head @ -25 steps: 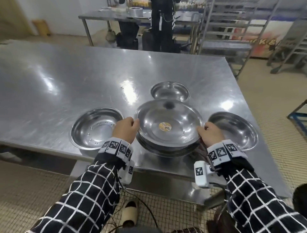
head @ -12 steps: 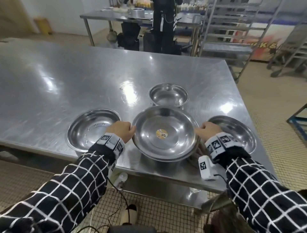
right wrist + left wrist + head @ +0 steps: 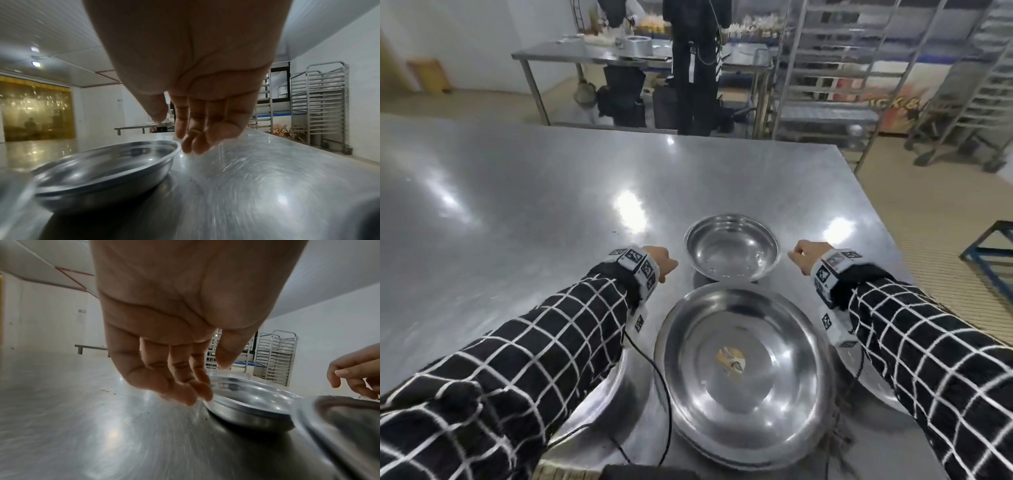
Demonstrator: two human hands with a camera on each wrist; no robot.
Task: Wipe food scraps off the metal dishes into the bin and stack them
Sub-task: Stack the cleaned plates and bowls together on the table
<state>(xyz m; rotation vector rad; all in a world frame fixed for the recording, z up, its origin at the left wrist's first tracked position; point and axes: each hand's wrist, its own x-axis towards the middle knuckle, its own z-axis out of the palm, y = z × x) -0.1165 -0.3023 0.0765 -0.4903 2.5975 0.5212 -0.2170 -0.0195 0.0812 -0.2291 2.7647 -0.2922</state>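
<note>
A small metal bowl [image 3: 732, 250] stands on the steel table [image 3: 517, 212], just beyond a large metal dish [image 3: 743, 370] with a yellow scrap or sticker [image 3: 731, 359] at its centre. My left hand [image 3: 664, 262] hovers at the bowl's left and my right hand [image 3: 803, 255] at its right, both loosely curled and holding nothing. In the left wrist view the left hand [image 3: 211, 381] has its fingertips beside the bowl's rim [image 3: 252, 402]. In the right wrist view the right hand [image 3: 174, 134] hangs just off the bowl's rim [image 3: 107, 164].
Another metal dish [image 3: 606, 387] lies partly under my left forearm and one more [image 3: 873, 387] under my right forearm. A person in black [image 3: 695, 68] stands beyond the table by a second steel table. Tray racks [image 3: 825, 68] stand at the back right.
Both hands have let go of the large dish's rim and moved forward to either side of the small bowl. The large dish now rests near the table's front edge.
</note>
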